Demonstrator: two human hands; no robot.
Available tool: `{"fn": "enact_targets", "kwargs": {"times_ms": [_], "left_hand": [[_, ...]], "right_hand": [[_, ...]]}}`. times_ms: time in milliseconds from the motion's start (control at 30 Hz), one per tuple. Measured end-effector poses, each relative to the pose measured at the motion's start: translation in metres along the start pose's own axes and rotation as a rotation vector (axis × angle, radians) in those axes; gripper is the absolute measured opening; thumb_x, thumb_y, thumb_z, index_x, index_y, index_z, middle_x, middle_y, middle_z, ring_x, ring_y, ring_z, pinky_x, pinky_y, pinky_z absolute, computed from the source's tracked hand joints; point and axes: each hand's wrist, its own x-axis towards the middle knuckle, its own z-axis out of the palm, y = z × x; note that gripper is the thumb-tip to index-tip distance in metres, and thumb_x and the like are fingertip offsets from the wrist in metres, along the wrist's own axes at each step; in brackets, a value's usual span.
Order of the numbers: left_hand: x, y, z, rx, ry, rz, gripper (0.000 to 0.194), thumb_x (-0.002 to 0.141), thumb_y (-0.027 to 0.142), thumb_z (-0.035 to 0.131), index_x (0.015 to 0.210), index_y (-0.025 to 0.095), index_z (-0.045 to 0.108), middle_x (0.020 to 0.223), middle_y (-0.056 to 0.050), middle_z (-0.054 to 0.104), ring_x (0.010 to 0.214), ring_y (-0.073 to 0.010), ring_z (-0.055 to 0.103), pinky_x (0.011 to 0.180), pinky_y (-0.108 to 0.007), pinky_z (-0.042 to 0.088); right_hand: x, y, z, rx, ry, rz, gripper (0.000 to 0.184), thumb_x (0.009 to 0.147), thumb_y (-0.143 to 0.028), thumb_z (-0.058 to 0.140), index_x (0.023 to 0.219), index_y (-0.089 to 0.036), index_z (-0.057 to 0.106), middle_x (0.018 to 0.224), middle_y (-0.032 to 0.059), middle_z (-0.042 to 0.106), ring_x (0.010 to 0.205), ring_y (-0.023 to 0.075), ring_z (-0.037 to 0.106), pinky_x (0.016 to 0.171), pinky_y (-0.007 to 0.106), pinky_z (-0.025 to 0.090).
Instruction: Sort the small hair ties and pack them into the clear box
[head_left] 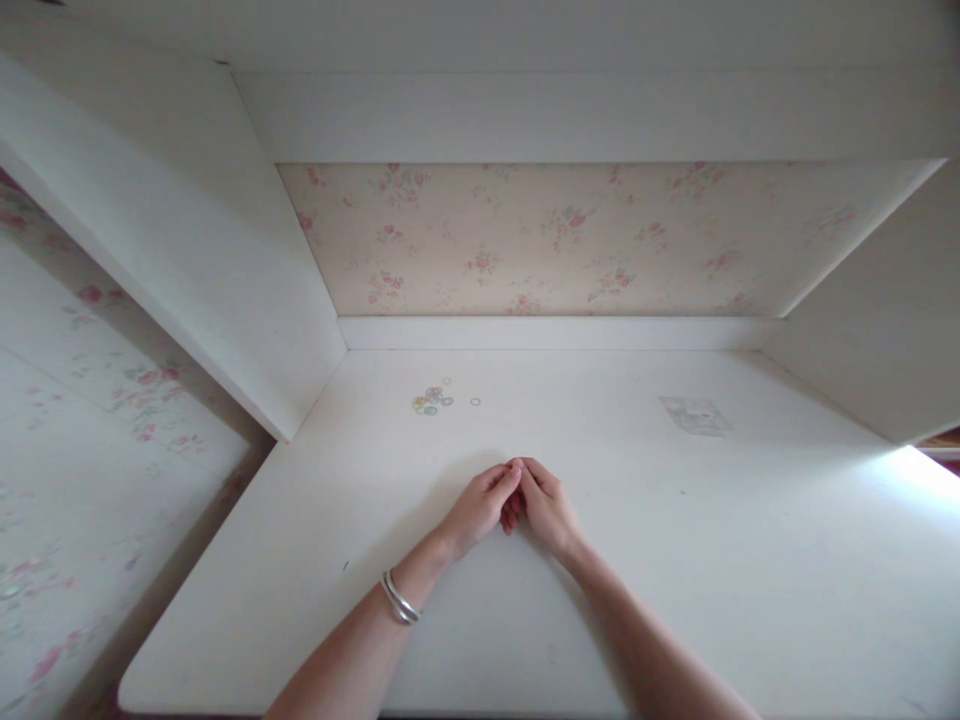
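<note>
My left hand (480, 506) and my right hand (549, 506) rest together on the white desk (675, 580), fingertips touching in a pinch at the middle. Their fingers are curled and pressed together; whatever lies between them is too small or hidden to name. A silver bangle (399, 598) sits on my left wrist. A little heap of small coloured rings (431, 400) lies on the desk beyond my left hand, with one loose ring (475, 402) just to its right. Neither hand touches the heap.
A small clear plastic bag (696, 415) lies on the desk at the back right. White side panels (225, 270) and a floral back wall (555, 240) box in the desk. The desk's left edge drops to a floral surface (90, 440).
</note>
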Motion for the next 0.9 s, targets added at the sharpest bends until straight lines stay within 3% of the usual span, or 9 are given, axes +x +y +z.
{"fn": "enact_targets", "kwargs": {"times_ms": [767,900], "left_hand": [[-0.0008,-0.0013,-0.0013,-0.077,-0.016,-0.003,0.044,0.085,0.057,0.043,0.078,0.015,0.051,0.060,0.002,0.049,0.048,-0.0090,0.047,0.042,-0.021,0.037],[-0.0001,-0.0050,-0.0026,-0.087,0.001,-0.010,0.043,0.086,0.056,0.041,0.076,0.015,0.050,0.059,0.002,0.049,0.047,-0.0095,0.047,0.042,-0.022,0.037]], "right_hand": [[-0.0012,-0.0033,-0.0019,0.062,-0.017,-0.022,0.038,0.087,-0.054,0.044,0.077,-0.018,0.052,0.045,-0.0063,0.045,0.035,0.0123,0.051,0.033,0.023,0.040],[-0.0011,-0.0025,-0.0022,0.063,-0.039,-0.040,0.035,0.088,-0.051,0.044,0.086,-0.017,0.054,0.045,-0.0058,0.048,0.036,0.0132,0.052,0.035,0.024,0.042]]}}
